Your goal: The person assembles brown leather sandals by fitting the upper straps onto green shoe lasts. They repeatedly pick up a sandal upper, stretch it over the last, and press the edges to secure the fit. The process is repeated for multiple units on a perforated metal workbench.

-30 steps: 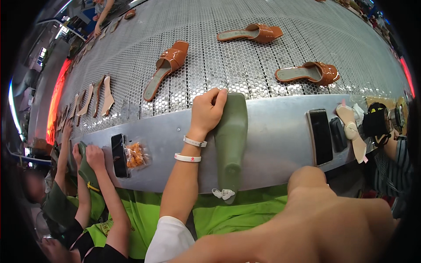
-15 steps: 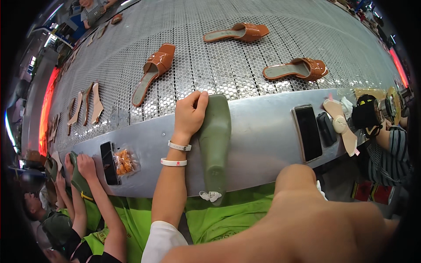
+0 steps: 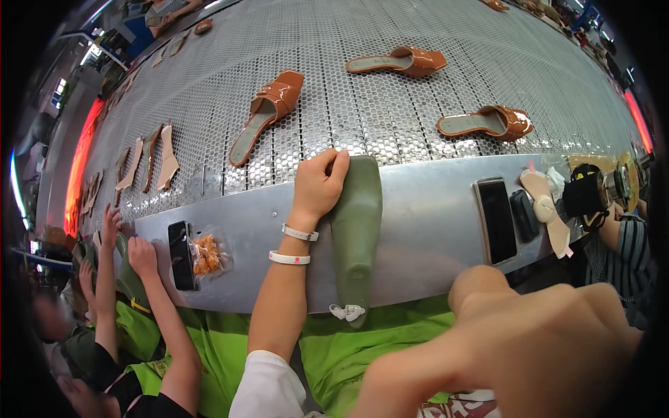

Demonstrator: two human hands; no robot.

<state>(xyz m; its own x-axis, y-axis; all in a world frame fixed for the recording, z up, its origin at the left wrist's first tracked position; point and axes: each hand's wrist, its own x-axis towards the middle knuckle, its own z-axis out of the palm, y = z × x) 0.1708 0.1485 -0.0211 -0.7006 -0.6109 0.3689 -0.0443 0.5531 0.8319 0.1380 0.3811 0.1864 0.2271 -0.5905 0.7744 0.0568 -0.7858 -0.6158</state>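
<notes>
- Nearest the lens, the right hand [image 3: 536,334] looms large and blurred at lower right, clear of the shoe last; whether its fingers are open or closed I cannot tell.
- The green shoe last [image 3: 359,226] lies lengthwise on the metal ledge [image 3: 425,216], its narrower, near end reaching over the edge above bright green cloth [image 3: 390,333]; a white strap [image 3: 347,311] sits at that end.
- The left hand [image 3: 320,184], fingers curled in, rests against the last's left side near its far end; whether it grips the last cannot be told. Two white wristbands [image 3: 289,258] circle its wrist.
- Along the ledge: a smartphone [image 3: 495,221] at right, and at left another phone [image 3: 182,256] beside a clear bag of orange pieces [image 3: 208,255].
- At left, a co-worker's hand [image 3: 143,258] is at another green last [image 3: 127,275].
- Beyond, three glossy brown mules [image 3: 280,94] stand on the honeycomb-patterned conveyor [image 3: 334,118].
</notes>
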